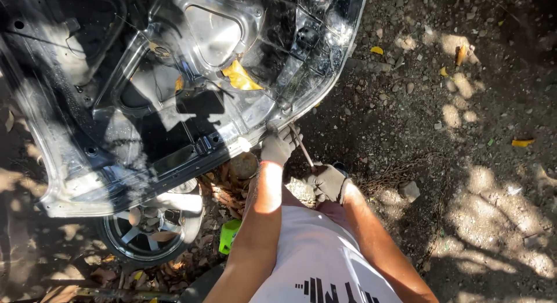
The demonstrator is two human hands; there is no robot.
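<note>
A bare metal car body panel point(145, 105) lies flat, its inner ribbed side up, filling the upper left of the head view. My left hand point(278, 145), in a grey work glove, rests at the panel's near edge and steadies the tip of a thin metal rod tool point(303, 147). My right hand point(328, 182), also gloved, grips the lower end of that tool. The tool slants from my right hand up toward the panel's edge. Dark shadows of my arms fall across the panel.
A car wheel with a spoked alloy rim point(148, 230) lies under the panel at lower left among dry leaves. A bright green object point(228, 235) sits beside it. Yellow leaves point(241, 76) lie on the panel. Gravelly dirt ground point(464, 163) with stones spreads to the right.
</note>
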